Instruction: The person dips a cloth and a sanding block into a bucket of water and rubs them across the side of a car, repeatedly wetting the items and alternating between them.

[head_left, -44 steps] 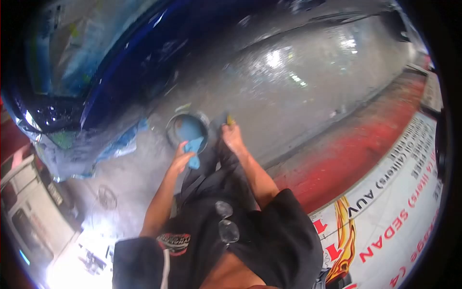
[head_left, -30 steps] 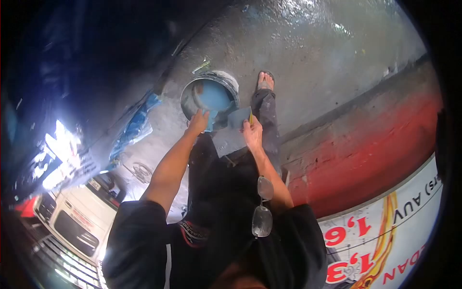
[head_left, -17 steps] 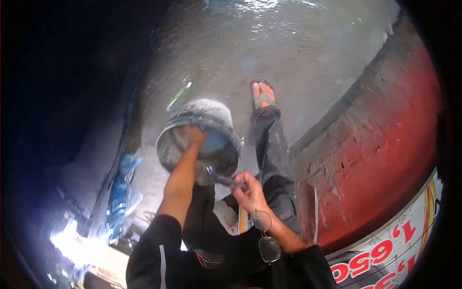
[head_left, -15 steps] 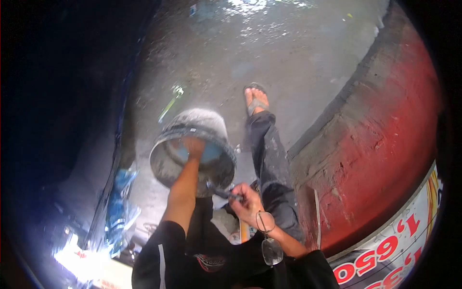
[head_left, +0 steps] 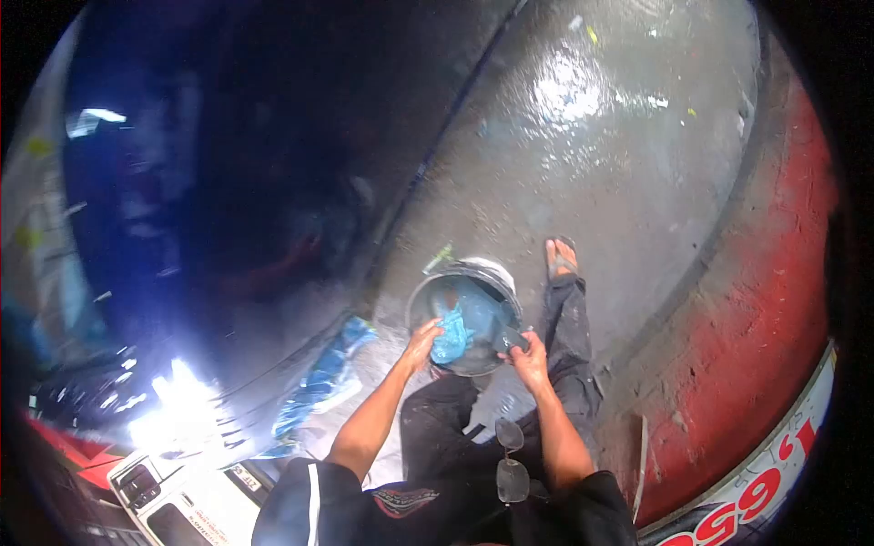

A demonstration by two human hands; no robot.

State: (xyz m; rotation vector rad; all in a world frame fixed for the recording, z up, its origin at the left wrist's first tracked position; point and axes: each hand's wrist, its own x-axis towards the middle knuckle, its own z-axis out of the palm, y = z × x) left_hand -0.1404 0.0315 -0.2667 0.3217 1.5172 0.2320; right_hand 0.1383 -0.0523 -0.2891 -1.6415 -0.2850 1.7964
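A bucket [head_left: 497, 286] with pale outer sides and a dark rim stands between my legs, with bluish water in it. My left hand [head_left: 422, 345] is closed on a wet, crumpled blue cloth [head_left: 452, 338] at the bucket's left side. The cloth hangs over the inside of the bucket. At the near right of the rim, my right hand [head_left: 531, 360] pinches a thin, dark, flat rectangular piece [head_left: 510, 340]. Its exact kind I cannot make out.
A large, dark blue glossy car panel [head_left: 273, 182] fills the left. Blue plastic sheeting [head_left: 319, 387] lies below it. On the right curves a red rough-surfaced wall [head_left: 728, 364] with a printed sign [head_left: 765, 491]. The concrete floor [head_left: 619, 182] is wet. A white vehicle [head_left: 177, 510] stands at lower left.
My left hand has come up out of the bucket with the blue cloth. My right hand still holds the dark piece, now raised at the rim. The view has swung left.
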